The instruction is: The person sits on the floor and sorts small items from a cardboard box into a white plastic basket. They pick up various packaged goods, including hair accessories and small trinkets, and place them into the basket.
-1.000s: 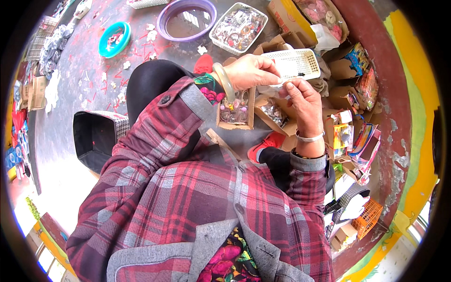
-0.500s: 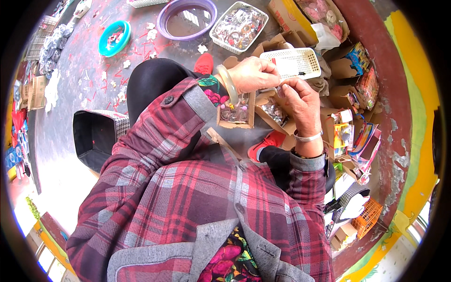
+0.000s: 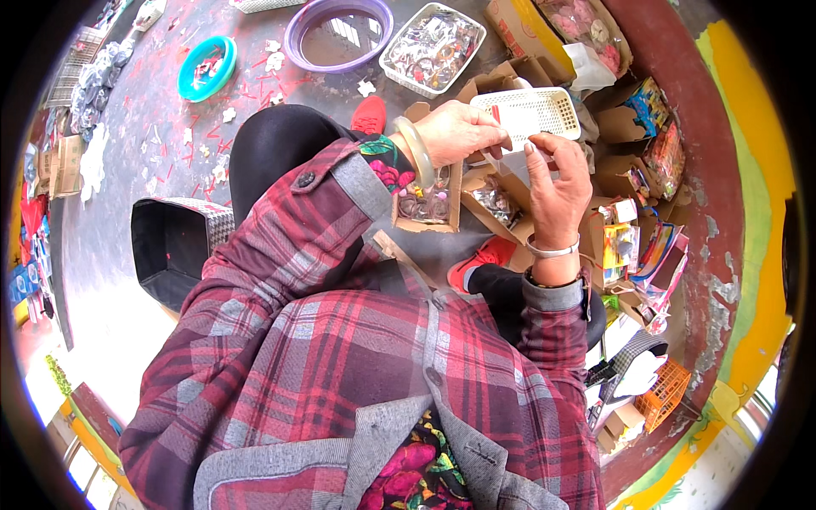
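Observation:
My left hand (image 3: 455, 134), with a pale bangle at its wrist, reaches over the boxes from the left. Its thumb and fingers are pinched on a thin, see-through plastic piece (image 3: 513, 165) that hangs below the fingertips. Just to the right is my right hand (image 3: 563, 189), wearing a silver bangle, its thumb and forefinger tips close together. Whatever lies between them, if anything, is too small to make out. Behind the fingers stands a cream perforated basket (image 3: 557, 104) with a few small items in it.
Opened cardboard boxes (image 3: 425, 226) with small packaged goods crowd the front and right. Farther off are a white basket (image 3: 478, 41) of trinkets, a purple basin (image 3: 293, 42) and a teal bowl (image 3: 229, 78). A black-lined bin (image 3: 166, 263) lies at my left.
My right hand has moved slightly right and up, away from the left, and its thumb has straightened. My left hand stays almost in place, and the see-through piece now shows between them.

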